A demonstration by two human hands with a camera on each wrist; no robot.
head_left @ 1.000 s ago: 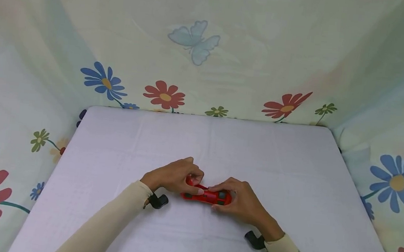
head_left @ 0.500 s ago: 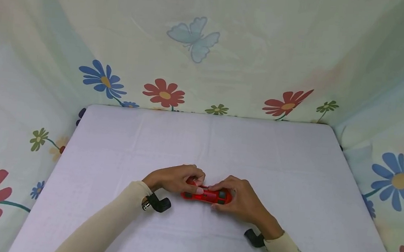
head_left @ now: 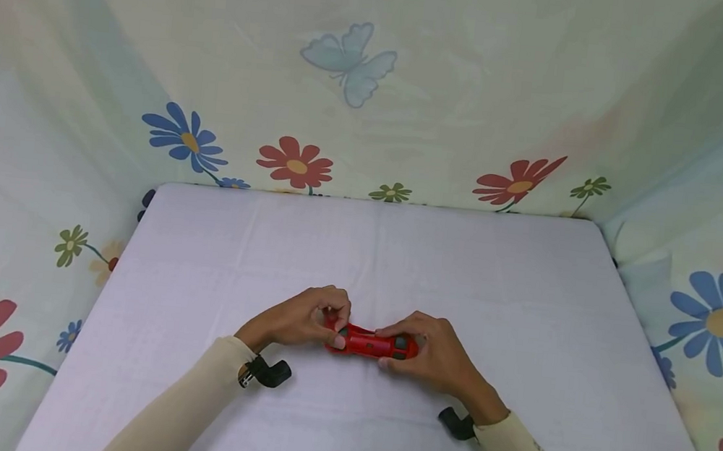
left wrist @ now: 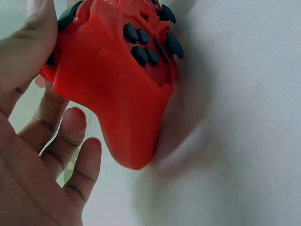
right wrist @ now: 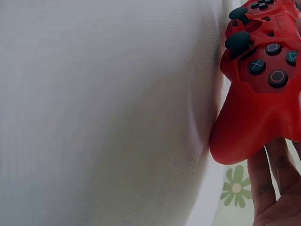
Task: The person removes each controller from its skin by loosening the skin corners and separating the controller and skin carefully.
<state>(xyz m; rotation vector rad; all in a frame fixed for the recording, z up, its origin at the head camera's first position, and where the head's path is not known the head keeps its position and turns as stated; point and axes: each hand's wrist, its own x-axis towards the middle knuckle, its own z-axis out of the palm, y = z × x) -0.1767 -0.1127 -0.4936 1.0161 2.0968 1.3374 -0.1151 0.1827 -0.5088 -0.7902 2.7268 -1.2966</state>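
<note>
A red game controller [head_left: 371, 344] with black buttons is held just above or against the white cloth, its shoulder-button edge facing up. My left hand [head_left: 307, 316] pinches its left end between thumb and fingers. At the right end, my right hand [head_left: 437, 355] grips it with the thumb on the near side and fingers on the far side. In the left wrist view, the cross-shaped pad [left wrist: 141, 43] and dark thumbsticks show on the face. The right wrist view shows the round symbol buttons [right wrist: 277, 77]. The red shell looks uneven around the sticks, perhaps a soft cover; I cannot tell for sure.
A white-clothed table [head_left: 462, 264] lies under both hands. Behind and at the sides hangs a pale curtain [head_left: 441, 81] with printed flowers and a butterfly. A small black camera [head_left: 272, 373] is strapped at the left wrist, another black camera [head_left: 456, 423] at the right.
My left hand has shifted slightly left along the controller, its thumb now nearer the left end, uncovering more of the upper edge. My right hand keeps its grip almost unmoved.
</note>
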